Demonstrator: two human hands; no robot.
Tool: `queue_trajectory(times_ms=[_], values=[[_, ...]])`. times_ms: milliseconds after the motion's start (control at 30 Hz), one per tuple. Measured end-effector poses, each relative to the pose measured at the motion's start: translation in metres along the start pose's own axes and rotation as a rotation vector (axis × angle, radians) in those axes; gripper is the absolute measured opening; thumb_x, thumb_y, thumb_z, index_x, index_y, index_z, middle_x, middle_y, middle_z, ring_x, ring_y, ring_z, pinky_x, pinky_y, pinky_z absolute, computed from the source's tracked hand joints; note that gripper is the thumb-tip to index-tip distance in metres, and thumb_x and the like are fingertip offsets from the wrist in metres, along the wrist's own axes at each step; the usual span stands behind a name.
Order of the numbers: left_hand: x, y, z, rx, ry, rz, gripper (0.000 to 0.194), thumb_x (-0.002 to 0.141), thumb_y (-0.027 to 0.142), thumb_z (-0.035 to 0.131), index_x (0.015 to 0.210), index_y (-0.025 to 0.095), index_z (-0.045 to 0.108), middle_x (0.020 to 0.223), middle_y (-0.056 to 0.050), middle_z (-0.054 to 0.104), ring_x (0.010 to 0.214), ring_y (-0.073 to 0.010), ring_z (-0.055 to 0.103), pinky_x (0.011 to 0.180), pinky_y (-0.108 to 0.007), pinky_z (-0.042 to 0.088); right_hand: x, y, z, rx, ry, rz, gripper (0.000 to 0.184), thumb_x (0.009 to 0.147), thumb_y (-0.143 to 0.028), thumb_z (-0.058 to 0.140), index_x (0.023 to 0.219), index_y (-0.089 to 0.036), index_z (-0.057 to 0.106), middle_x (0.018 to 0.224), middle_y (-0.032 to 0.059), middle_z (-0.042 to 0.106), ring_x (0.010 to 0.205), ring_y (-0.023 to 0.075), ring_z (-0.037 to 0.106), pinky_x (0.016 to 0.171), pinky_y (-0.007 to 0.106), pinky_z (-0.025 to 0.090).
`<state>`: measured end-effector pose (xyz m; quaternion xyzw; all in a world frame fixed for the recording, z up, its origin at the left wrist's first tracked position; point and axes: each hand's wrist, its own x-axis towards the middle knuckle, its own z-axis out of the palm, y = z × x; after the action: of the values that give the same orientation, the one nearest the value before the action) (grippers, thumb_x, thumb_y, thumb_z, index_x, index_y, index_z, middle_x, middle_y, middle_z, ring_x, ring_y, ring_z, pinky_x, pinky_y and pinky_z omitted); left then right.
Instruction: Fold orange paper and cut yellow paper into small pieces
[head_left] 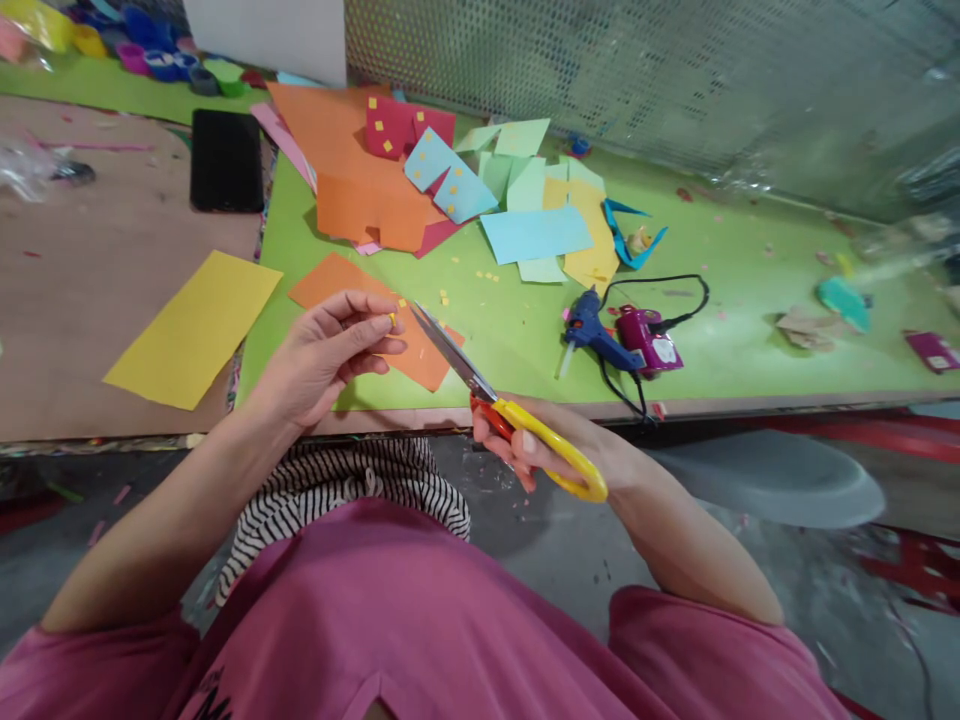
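Between the thumb and fingertips of my left hand (330, 350) is pinched a tiny yellow paper piece (392, 320). My right hand (525, 440) grips scissors (551, 450) with yellow and red handles. Their blades look nearly closed and point up-left, the tips just right of my left fingertips. Beneath the blades and my left fingers lies an orange paper sheet (431, 365). A few small yellow squares (444, 298) are scattered on the green tabletop beyond it. To the left rests a yellow paper sheet (195, 330).
Behind my hands are folded orange card (367, 215), red card (382, 130) and light blue card (536, 233). A blue glue gun (592, 325) lies beside a purple box (649, 340) with a black cord. A black phone (226, 160) sits back left. A grey stool (780, 475) stands at right.
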<state>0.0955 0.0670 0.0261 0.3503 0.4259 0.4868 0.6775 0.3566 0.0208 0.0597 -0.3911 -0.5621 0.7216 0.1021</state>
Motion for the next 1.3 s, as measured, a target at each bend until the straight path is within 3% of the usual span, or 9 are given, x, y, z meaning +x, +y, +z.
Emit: queue_trajectory(times_ms=[333,533,700,1067,1300], values=[[-0.001,-0.002,-0.002,0.002,0.033,0.007,0.018,0.075,0.025,0.085,0.089,0.019,0.075,0.084,-0.001,0.078,0.074,-0.0120,0.077,0.056,-0.012,0.059,-0.006,-0.002,0.003,0.000,-0.010,-0.019,0.060,0.090,-0.076,0.060,0.101,-0.018,0.056,0.076,-0.0051,0.048,0.055,0.0043,0.045,0.047,0.015,0.053],[-0.001,-0.003,-0.003,0.026,0.035,0.012,0.018,0.076,0.027,0.085,0.090,0.021,0.076,0.088,-0.001,0.079,0.080,-0.0136,0.078,0.060,-0.013,0.061,-0.002,0.006,0.000,0.074,-0.097,0.040,0.066,0.083,-0.081,0.063,0.100,-0.018,0.057,0.070,-0.0064,0.045,0.053,0.0058,0.044,0.043,0.016,0.052],[-0.002,-0.005,-0.005,0.020,-0.004,0.012,0.023,0.075,0.033,0.087,0.092,0.021,0.077,0.094,-0.003,0.080,0.080,-0.0151,0.079,0.058,-0.014,0.061,-0.007,-0.003,0.006,0.080,-0.027,0.028,0.063,0.087,-0.079,0.061,0.101,-0.017,0.059,0.073,-0.0056,0.046,0.055,0.0048,0.043,0.046,0.014,0.051],[-0.001,-0.005,-0.005,-0.018,-0.007,0.006,0.018,0.075,0.028,0.087,0.088,0.021,0.077,0.089,-0.001,0.079,0.077,-0.0133,0.079,0.056,-0.012,0.059,-0.004,-0.001,0.005,0.112,-0.073,0.047,0.070,0.076,-0.084,0.068,0.094,-0.017,0.060,0.068,-0.0066,0.048,0.051,0.0048,0.044,0.043,0.016,0.052],[-0.001,-0.005,-0.005,0.025,-0.004,-0.004,0.021,0.076,0.031,0.086,0.091,0.020,0.075,0.092,-0.002,0.078,0.080,-0.0153,0.079,0.056,-0.014,0.060,-0.009,-0.009,0.011,0.076,-0.023,0.002,0.062,0.088,-0.077,0.062,0.099,-0.016,0.060,0.073,-0.0055,0.047,0.056,0.0045,0.045,0.048,0.014,0.052]])
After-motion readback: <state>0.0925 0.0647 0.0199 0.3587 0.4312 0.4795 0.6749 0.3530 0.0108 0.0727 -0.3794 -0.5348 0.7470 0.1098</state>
